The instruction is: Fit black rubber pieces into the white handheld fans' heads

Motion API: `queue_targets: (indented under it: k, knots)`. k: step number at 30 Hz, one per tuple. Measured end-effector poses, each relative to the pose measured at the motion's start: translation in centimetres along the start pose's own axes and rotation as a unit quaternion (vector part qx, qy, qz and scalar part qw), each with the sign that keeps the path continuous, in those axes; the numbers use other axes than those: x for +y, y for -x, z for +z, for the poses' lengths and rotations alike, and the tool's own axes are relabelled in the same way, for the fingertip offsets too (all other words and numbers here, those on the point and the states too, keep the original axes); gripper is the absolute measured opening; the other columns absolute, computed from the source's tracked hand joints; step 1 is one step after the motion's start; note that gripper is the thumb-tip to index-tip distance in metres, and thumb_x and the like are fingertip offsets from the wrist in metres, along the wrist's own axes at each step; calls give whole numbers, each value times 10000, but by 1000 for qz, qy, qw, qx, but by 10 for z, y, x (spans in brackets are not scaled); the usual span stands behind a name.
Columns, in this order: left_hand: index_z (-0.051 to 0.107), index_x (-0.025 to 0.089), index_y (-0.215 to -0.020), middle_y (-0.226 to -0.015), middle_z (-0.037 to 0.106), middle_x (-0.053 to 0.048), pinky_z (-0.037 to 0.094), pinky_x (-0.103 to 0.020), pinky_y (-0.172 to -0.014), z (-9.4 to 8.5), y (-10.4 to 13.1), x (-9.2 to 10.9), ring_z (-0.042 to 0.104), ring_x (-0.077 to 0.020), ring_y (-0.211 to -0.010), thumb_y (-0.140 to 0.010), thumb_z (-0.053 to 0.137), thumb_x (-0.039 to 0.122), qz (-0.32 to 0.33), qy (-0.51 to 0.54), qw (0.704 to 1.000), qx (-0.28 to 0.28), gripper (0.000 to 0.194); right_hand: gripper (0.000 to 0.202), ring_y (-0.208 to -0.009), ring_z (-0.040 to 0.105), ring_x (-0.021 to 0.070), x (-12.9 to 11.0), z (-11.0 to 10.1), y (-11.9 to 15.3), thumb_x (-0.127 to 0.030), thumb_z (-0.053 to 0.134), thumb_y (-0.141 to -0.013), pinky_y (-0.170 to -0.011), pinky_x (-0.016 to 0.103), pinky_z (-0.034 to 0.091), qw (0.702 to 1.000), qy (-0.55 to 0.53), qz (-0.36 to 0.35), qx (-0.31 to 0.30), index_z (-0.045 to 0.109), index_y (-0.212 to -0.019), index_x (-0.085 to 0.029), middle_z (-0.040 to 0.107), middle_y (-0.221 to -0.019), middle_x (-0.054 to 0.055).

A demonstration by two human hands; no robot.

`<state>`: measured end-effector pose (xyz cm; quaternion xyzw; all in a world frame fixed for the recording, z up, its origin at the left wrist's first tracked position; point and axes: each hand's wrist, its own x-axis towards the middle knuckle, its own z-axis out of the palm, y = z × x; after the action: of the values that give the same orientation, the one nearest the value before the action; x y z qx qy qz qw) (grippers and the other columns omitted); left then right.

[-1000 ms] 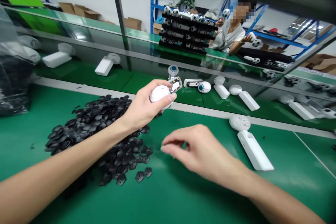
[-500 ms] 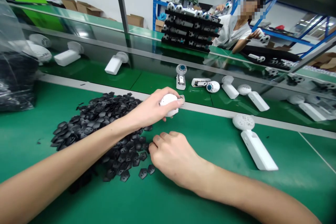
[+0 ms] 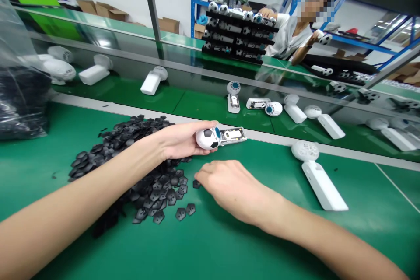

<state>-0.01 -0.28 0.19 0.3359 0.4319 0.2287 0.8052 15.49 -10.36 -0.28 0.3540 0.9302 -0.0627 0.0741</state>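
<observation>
My left hand [image 3: 182,140] is closed around a small handheld fan [image 3: 208,139]. Its round white head carries black football patches and a blue centre, and its opened handle points right with the inner parts showing. Below it, my right hand [image 3: 234,186] has its fingers pinched together at a black pentagon piece [image 3: 196,183] by the pile's edge. Under and beside my left forearm spreads a heap of black pentagon pieces [image 3: 157,192]. To the right, another white fan [image 3: 323,186] lies on the green bench, its handle covered.
Beyond a pale rail, a green belt [image 3: 197,107] bears several white fans, some with opened handles. A clear bag of black pieces [image 3: 22,100] stands at left. A co-worker [image 3: 288,35] sits behind the glass near a black rack [image 3: 238,35] of football-patterned fans.
My left hand has turned the fan, bringing the black patches, blue centre and opened handle into view. My right hand has shifted slightly right. Fans on the belt have moved right.
</observation>
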Motion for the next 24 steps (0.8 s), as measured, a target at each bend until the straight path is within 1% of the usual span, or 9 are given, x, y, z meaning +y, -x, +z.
queue_targets:
  k: [4,6,10,14,18,20,21,22,24]
  knots:
    - [769,184,-980,-1049,785,-103,584,-248,-707,6,8,4,742,-171,-850,-973,798,271,62,17,998,-18,92,141,-822,703,204,8,5,7,-153,620,-1094,-594,344,314,997,-38,58,19,711,-987,-171,761,-976,55]
    - [760,205,-988,-1111,784,-100,596,-255,-746,7,13,7,753,-181,-915,-994,778,274,109,47,992,-30,71,168,-831,707,216,3,8,4,-201,623,-1112,-613,344,345,998,-22,50,25,727,-984,-166,766,-966,71]
    - [745,231,-1056,-1069,775,-70,635,-294,-851,9,17,9,753,-189,-928,-971,808,270,191,74,978,-38,113,226,-758,673,230,-12,12,-5,12,594,-1000,-597,336,388,995,73,-33,55,728,-882,-126,738,-836,118]
    - [710,211,-1142,-1085,752,-76,649,-304,-808,9,16,8,747,-201,-911,-1011,742,317,258,69,963,-17,172,295,-659,614,220,-21,21,-13,64,552,-932,-549,319,400,982,125,-96,106,699,-762,-127,671,-707,116]
    - [681,188,-1107,-1051,732,-74,644,-297,-783,8,13,3,726,-207,-911,-1000,730,363,325,46,945,4,210,262,-709,678,233,-10,27,-18,47,575,-956,-585,323,487,983,106,-73,134,731,-819,-112,702,-733,109]
    - [668,201,-1073,-985,716,-48,625,-270,-780,6,11,0,708,-194,-899,-956,778,361,357,19,934,16,227,213,-735,714,226,4,22,-16,-8,624,-998,-615,322,531,984,24,-49,170,757,-868,-112,752,-793,99]
    - [666,208,-1065,-972,709,-36,614,-258,-777,5,11,-2,696,-184,-885,-942,795,373,373,3,928,22,243,180,-756,730,214,13,16,-13,-49,651,-1022,-649,313,556,975,-47,-37,215,774,-910,-116,780,-841,91]
    - [666,217,-1064,-970,705,-27,600,-249,-768,4,10,-4,683,-174,-868,-936,804,396,390,-15,920,25,259,146,-780,745,198,20,9,-9,-91,675,-1039,-693,301,578,952,-131,-26,277,792,-958,-126,803,-890,79]
    - [675,236,-1074,-988,700,-18,567,-237,-733,2,8,-9,651,-159,-828,-957,790,463,422,-58,904,31,281,116,-814,764,162,34,-8,0,-146,710,-1046,-774,273,600,864,-299,-2,404,824,-1051,-165,827,-949,46]
